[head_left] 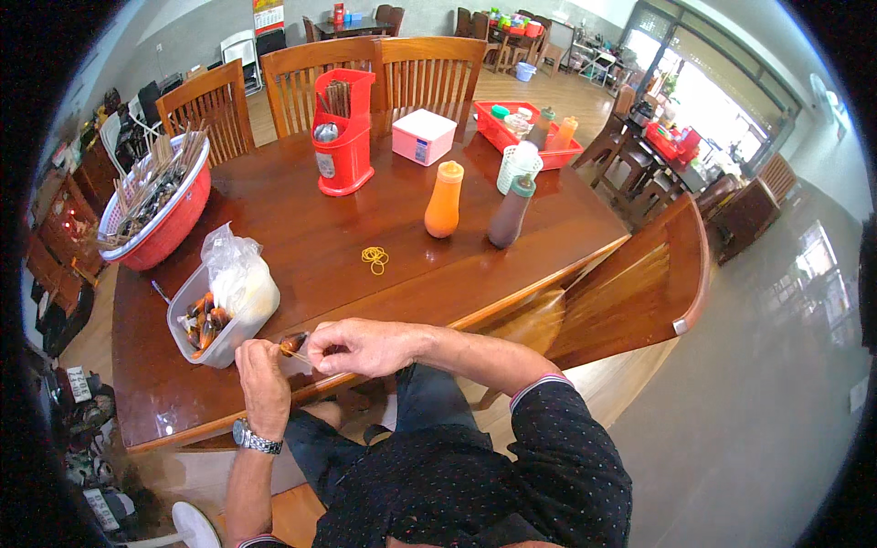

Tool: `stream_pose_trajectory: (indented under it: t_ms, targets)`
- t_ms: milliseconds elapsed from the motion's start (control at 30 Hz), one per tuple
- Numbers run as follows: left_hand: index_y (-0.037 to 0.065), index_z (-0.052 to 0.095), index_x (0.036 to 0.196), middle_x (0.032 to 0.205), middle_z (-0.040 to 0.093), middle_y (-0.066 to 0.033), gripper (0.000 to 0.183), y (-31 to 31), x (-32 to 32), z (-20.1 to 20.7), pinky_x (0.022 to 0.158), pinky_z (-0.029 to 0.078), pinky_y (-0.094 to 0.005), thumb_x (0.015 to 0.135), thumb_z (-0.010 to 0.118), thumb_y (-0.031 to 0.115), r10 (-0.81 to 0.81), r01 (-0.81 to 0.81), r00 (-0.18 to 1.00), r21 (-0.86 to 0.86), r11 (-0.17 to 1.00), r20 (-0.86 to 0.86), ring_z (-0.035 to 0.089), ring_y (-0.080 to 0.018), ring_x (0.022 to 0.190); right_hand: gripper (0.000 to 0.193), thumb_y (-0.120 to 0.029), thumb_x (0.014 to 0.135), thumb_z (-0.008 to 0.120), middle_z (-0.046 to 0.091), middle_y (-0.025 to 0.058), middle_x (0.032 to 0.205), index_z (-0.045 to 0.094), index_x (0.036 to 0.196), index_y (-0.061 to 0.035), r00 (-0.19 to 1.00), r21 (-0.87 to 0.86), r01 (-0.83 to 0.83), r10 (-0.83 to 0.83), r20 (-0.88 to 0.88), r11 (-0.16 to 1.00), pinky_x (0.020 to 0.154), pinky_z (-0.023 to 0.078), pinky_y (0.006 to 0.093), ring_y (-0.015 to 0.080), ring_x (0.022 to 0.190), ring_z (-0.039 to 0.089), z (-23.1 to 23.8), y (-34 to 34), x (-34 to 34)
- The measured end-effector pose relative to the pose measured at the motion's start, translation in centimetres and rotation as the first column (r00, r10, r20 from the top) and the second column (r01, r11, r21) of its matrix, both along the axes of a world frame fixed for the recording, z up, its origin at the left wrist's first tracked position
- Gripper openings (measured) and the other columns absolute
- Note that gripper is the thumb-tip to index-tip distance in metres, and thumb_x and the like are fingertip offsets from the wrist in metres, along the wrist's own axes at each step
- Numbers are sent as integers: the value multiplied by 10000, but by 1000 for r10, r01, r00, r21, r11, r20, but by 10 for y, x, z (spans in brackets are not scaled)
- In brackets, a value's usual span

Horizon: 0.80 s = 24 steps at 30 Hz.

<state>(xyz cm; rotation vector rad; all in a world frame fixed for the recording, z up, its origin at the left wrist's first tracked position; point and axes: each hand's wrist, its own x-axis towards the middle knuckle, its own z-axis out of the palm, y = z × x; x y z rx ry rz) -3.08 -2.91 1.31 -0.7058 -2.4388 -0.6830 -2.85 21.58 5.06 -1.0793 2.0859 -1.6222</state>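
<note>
Over the near table edge, my left hand (262,379) is closed in a pinch, its fingertips against a small glossy orange-and-black piece (293,343). What those fingertips grip is hidden. My right hand (365,347) is closed just to the right, around a thin pale stick (300,356) that runs below the piece toward the left fingertips. Something dark shows inside the right hand's curled fingers. Beyond my left hand stands a clear plastic tub (217,354), with several similar orange-and-black pieces (208,324) and a knotted plastic bag of whitish contents (242,279) in it.
Yellow rubber bands (375,260) lie mid-table. A red basket (163,239) of dark skewers sits at the left edge. Farther back are a red utensil holder (345,137), pink box (424,137), orange bottle (444,201), brown bottle (512,215) and red tray (557,157). A wooden chair (639,288) stands right.
</note>
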Motion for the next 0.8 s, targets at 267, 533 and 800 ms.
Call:
stream_pose_trajectory:
  t_ms: [267,533,800]
  targets:
    - [-9,535,1002,969,550,-201,45,9,0,-3,851,442,-509,1006,559,29,-84,84,996,-12,996,-15,534,-400,924,167,-208,981,646,603,77,907,620,943,-47,998,-10,-40,41,51,999,835,480,381,193,883,561,8,4,18]
    - [8,557,1003,971,584,-189,61,5,-2,18,855,451,-507,1015,526,60,-153,154,988,46,987,-30,557,-414,931,119,-189,1037,647,633,-8,1041,651,1085,-80,801,-264,162,30,598,951,587,412,231,77,703,518,17,18,1]
    - [6,585,1105,995,644,-108,149,3,-2,50,822,530,-347,1096,471,101,-418,215,788,434,875,453,637,-200,892,242,-284,1009,703,609,33,962,592,1061,-76,703,-428,77,256,664,900,455,292,195,46,547,445,26,28,-20]
